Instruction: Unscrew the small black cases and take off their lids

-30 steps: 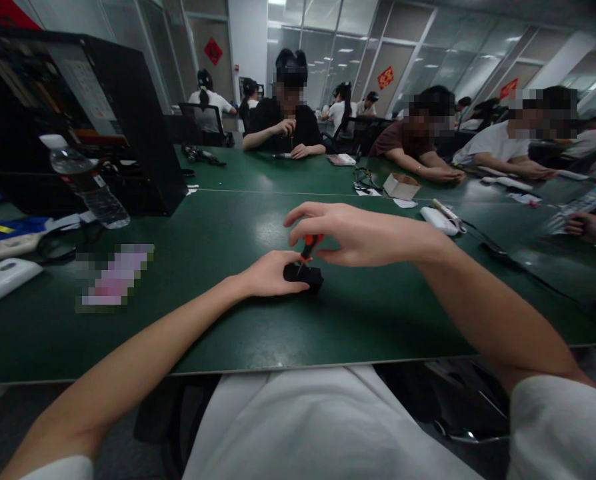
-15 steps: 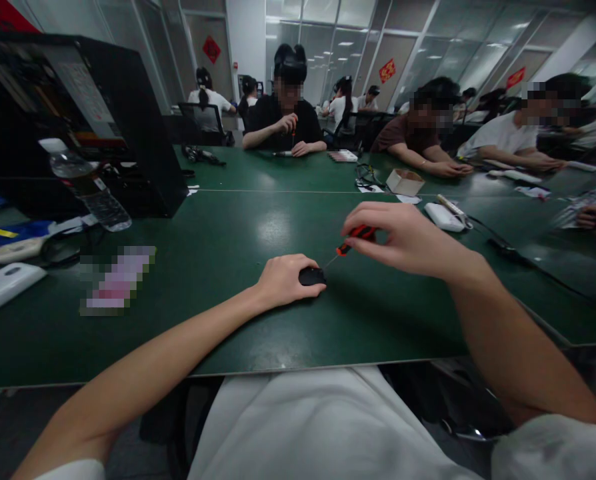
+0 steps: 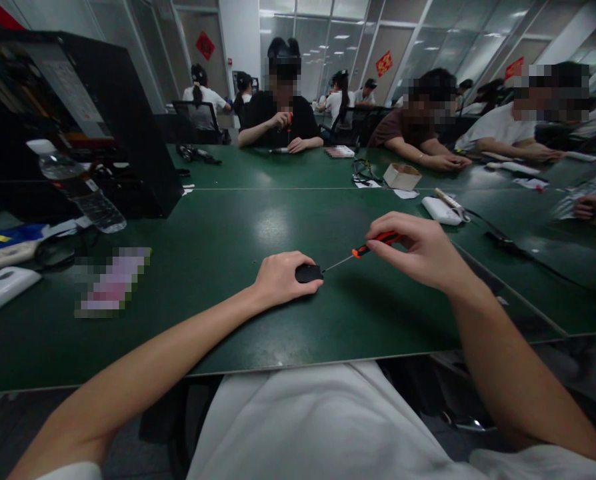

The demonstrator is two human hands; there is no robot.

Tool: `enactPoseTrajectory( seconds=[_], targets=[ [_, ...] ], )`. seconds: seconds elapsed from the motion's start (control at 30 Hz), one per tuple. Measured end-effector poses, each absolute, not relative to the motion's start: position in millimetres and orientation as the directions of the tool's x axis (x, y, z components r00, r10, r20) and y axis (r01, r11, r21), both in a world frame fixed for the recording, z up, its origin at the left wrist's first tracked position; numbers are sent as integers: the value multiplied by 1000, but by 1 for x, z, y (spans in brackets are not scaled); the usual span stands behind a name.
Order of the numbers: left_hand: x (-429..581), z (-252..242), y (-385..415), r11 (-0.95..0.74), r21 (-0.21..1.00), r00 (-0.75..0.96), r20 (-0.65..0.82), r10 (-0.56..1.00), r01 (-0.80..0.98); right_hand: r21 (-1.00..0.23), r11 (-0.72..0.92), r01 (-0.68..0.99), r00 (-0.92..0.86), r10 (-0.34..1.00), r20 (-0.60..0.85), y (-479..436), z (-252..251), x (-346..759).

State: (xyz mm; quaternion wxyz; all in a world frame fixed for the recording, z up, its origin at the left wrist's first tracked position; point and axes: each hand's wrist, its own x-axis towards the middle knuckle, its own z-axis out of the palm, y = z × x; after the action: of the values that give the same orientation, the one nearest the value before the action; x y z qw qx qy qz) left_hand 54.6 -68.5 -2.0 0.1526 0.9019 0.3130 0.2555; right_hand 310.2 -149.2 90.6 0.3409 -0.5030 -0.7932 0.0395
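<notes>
Low over the green table, my left hand (image 3: 281, 278) grips a small black rounded object, seemingly a computer mouse (image 3: 309, 273), between thumb and fingers. The fingers cover its left end. My right hand (image 3: 423, 250) is closed round the red-and-black handle of a screwdriver (image 3: 362, 251). Its thin shaft slants down to the left, and the tip meets the right end of the mouse. Whether the tip sits in a screw or a gap is too small to tell.
At the left stand an open black computer case (image 3: 143, 133) and a leaning water bottle (image 3: 78, 187). A white device (image 3: 443, 210) with a cable and a small cardboard box (image 3: 402, 177) lie to the right. Several people sit across the green table (image 3: 258, 340).
My right hand has moved right and slightly down, tilting the screwdriver to a flatter angle. Its tip stays at the mouse's right end. My left hand keeps its hold.
</notes>
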Motion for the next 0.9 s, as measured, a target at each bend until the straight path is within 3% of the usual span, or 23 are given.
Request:
enactPoseTrajectory(
  seconds=[0.9],
  targets=[
    [54, -3, -68, -771, 436, 689, 370, 624, 464, -420, 506, 753, -277, 823, 495, -148, 82, 314]
  ],
)
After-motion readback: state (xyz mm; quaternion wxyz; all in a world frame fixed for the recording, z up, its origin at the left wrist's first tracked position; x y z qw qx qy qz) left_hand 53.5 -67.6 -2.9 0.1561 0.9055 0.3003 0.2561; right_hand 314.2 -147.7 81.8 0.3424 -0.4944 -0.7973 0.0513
